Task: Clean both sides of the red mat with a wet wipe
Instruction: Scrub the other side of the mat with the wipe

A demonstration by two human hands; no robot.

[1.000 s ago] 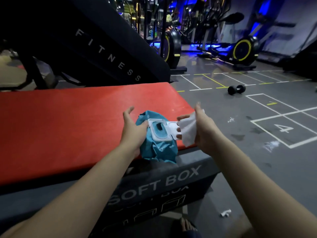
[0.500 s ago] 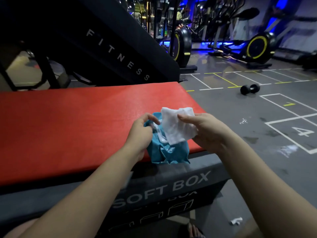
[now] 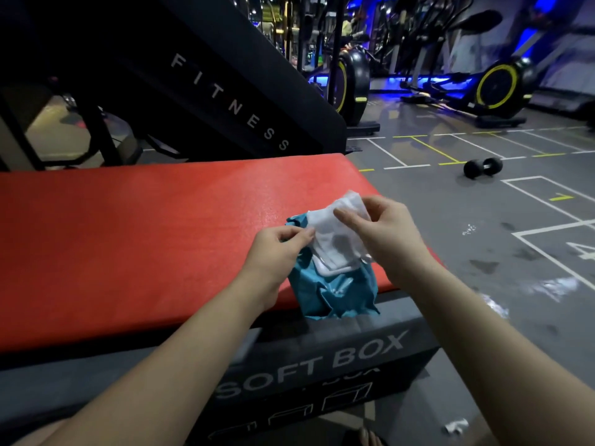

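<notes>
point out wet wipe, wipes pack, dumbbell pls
wet wipe [image 3: 333, 235], head view, centre of the white sheet.
wipes pack [image 3: 335, 292], head view, teal wrapper below the lid.
dumbbell [image 3: 482, 168], head view, handle between the two heads.

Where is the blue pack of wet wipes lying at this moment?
In the head view, the blue pack lies on the near right corner of the red mat, hanging over its front edge, directly beneath the white wipe.

Both forearms extended, left hand [image 3: 276, 249] and right hand [image 3: 388, 235] each pinching the wet wipe [image 3: 333, 235]
</notes>
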